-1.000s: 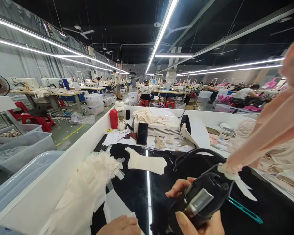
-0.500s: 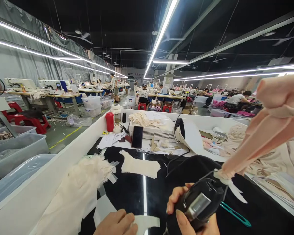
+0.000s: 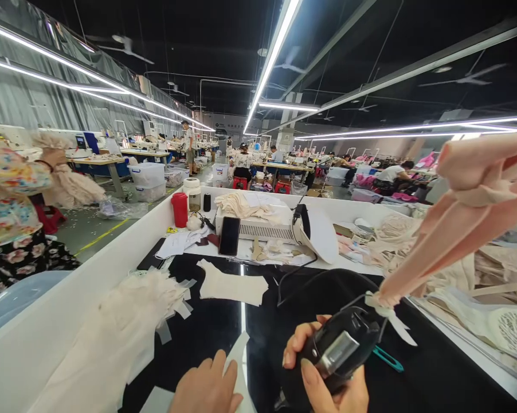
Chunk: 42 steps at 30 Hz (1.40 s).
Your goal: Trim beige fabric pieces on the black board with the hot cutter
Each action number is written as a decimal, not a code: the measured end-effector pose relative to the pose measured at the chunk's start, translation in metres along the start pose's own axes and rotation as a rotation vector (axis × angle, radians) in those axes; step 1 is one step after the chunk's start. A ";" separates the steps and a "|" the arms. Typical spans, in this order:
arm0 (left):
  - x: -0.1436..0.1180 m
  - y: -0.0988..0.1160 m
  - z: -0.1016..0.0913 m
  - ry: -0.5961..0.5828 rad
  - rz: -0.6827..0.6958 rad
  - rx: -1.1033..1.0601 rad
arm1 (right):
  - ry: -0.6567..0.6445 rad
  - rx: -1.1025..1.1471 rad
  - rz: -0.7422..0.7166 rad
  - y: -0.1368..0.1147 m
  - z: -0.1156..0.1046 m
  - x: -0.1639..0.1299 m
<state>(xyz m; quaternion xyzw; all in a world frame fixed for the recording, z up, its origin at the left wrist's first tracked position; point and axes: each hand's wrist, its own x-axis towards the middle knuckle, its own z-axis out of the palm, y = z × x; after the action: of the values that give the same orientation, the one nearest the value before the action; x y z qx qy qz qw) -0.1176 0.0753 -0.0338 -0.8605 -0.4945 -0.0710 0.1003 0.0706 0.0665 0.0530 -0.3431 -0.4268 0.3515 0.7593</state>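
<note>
My left hand [image 3: 207,381] lies with its fingers spread on a narrow white fabric piece [image 3: 242,367], which shows beside the index finger and thumb; its lower end leaves the view. My right hand [image 3: 312,367] is wrapped round a black hand-held power tool [image 3: 342,347] with a silver plate on its body. The tool hangs from knotted pink fabric strips [image 3: 439,235], tied on with a white band. Its lower end is partly hidden by the hand. A cream fabric piece [image 3: 232,284] lies flat beyond my hands on the glossy black surface [image 3: 202,327].
Heaped cream fabric pieces [image 3: 116,321] cover the left side. Along the back are a red cup [image 3: 180,210], a phone [image 3: 229,236], a white box [image 3: 262,229] and a white visor [image 3: 321,235]. A teal tool [image 3: 387,359] lies at right. A person's sleeve [image 3: 15,163] shows at far left.
The white piece under my left hand has turned from lying crosswise to pointing away from me. The view has shifted, and a person carrying fabric has come in at the left.
</note>
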 end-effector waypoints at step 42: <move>-0.010 -0.003 -0.039 0.182 0.602 -0.427 | -0.120 -0.057 -0.134 -0.007 0.002 -0.022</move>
<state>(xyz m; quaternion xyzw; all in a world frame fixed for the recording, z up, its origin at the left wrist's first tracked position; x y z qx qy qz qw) -0.1262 0.0592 0.0020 -0.9589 -0.1826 -0.2159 -0.0217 0.0616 0.0448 0.0511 -0.3137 -0.5035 0.3074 0.7441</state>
